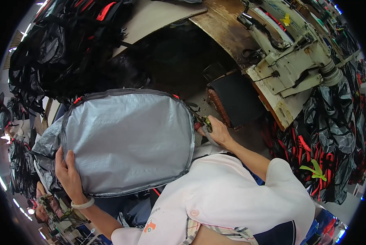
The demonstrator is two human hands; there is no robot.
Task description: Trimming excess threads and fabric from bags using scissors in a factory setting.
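A large silver-grey bag (130,141) with rounded corners and a dark edge all round faces up in front of me. Two small red tabs show on its far edge. My left hand (68,171) grips its left edge, thumb on the silver face and fingers partly hidden behind. At the right edge, my right hand (218,132) is closed round scissors (206,124) with what look like wrapped grey and red handles. Their dark blades lie close along the bag's edge; whether they touch it I cannot tell.
A sewing machine (293,61) stands on a worn table at the upper right, with black-handled scissors (251,54) beside it. A black padded seat (236,100) sits below. Black bags (64,53) pile up at the upper left, more with red straps (309,151) at right. Another person (44,208) is at lower left.
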